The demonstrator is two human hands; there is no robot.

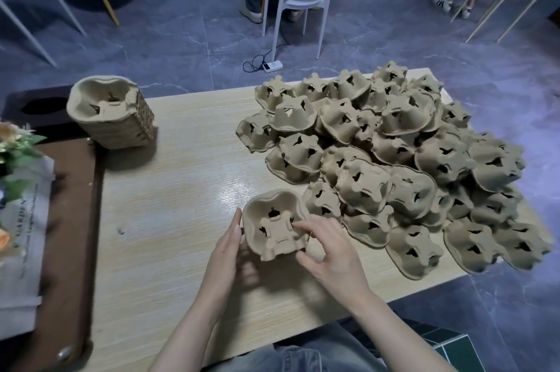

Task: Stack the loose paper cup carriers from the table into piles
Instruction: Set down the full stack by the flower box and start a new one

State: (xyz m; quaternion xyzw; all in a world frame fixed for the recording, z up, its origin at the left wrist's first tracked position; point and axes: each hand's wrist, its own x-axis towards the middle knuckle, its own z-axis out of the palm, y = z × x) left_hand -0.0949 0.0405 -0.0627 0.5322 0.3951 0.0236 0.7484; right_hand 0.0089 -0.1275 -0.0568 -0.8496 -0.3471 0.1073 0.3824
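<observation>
Hands: left hand (233, 253) cups the carrier (274, 227) from below, right hand (325, 246) pinches its near edge | Carrier: open side up above the table (169, 220), likely so it nests | Tall pile (112, 112) far left | Loose heap (394, 159) right

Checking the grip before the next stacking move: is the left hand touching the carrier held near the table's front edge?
Touching. The head view shows the left hand cupped against the held carrier's left side and underside, with no gap between them.
</observation>
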